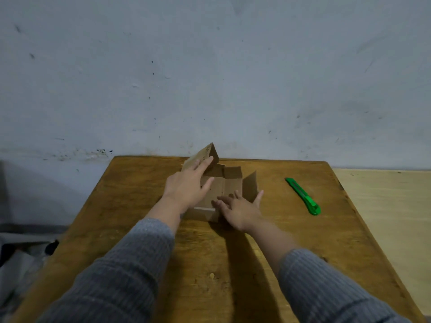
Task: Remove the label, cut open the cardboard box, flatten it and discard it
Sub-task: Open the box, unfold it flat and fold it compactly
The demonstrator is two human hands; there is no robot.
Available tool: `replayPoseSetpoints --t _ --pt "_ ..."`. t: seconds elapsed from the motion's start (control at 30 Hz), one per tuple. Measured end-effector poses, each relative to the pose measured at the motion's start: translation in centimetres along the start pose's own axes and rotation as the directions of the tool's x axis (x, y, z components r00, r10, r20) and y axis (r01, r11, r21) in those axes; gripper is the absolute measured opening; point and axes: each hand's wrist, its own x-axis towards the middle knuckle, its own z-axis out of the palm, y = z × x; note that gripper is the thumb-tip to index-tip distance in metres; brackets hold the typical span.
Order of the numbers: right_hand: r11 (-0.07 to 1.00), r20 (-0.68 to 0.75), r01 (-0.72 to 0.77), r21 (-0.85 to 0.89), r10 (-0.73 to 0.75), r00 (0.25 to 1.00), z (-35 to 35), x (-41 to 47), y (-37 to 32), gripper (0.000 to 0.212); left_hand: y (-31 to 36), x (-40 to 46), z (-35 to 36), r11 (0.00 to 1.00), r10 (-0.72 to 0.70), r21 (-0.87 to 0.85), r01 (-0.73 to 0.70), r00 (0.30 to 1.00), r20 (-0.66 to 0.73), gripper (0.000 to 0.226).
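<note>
Nearest the viewer, two grey ribbed sleeves reach forward over the wooden table point(210, 264) toward the cardboard box point(229, 183), which sits toward the table's far edge, just short of the wall, and serves here as the landmark. The box is already cut open: its flaps are splayed, the near panel lies low, one flap stands at its right side and another rises at its far left corner. At the box's near right corner the right hand point(240, 209) lies with fingers spread and straight, touching the cardboard and gripping nothing; it is somewhat blurred, so how firmly it bears down cannot be told. On the box's left side the left hand point(189, 185) is likewise released and flat, its straight fingers laid against the tall far-left flap point(205, 155) and its thumb over the inner panel. The step in hand looks like flattening. To do it well, the palms should push the walls outward and down along their creases rather than crushing the middle, with one hand pinning the base so the box does not slide toward the wall. To the right of the box, well apart from it, a green utility knife point(303, 196) lies on the table; its blade cannot be made out, so sweeping flaps are best kept clear of it.
</note>
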Motion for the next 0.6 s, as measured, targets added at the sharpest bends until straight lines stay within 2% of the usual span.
replayPoseSetpoints --t 0.07,0.13,0.23,0.33,0.47,0.6 --pt "0.994 0.027 0.102 -0.038 -0.101 0.995 0.3 -0.5 -0.5 0.055 -1.4 -0.6 -0.6 0.999 -0.022 -0.033 0.021 0.999 -0.042 0.058" --pt "0.967 0.021 0.203 -0.154 -0.202 0.979 0.3 -0.7 -1.3 0.047 -2.6 -1.3 -1.0 0.997 -0.032 -0.076 0.026 0.997 -0.076 0.056" --pt "0.947 -0.035 0.256 -0.195 -0.267 0.963 0.3 -0.4 -2.4 0.034 -4.2 -2.4 -1.4 0.990 -0.062 -0.134 0.045 0.990 -0.127 0.055" --pt "0.976 -0.062 0.198 -0.093 -0.204 0.977 0.0 0.1 -3.1 0.027 -5.6 -3.3 -1.8 0.978 -0.123 -0.188 0.086 0.973 -0.196 0.057" --pt "0.987 -0.129 0.118 -0.110 -0.132 0.983 -0.5 0.5 -2.7 0.026 -6.8 -3.9 -2.2 0.951 -0.234 -0.253 0.178 0.949 -0.213 0.062" --pt "0.995 -0.160 0.047 -0.083 -0.060 0.985 -0.7 0.8 -2.1 0.031 -7.2 -4.4 -1.8 0.951 -0.253 -0.233 0.202 0.943 -0.217 0.069"
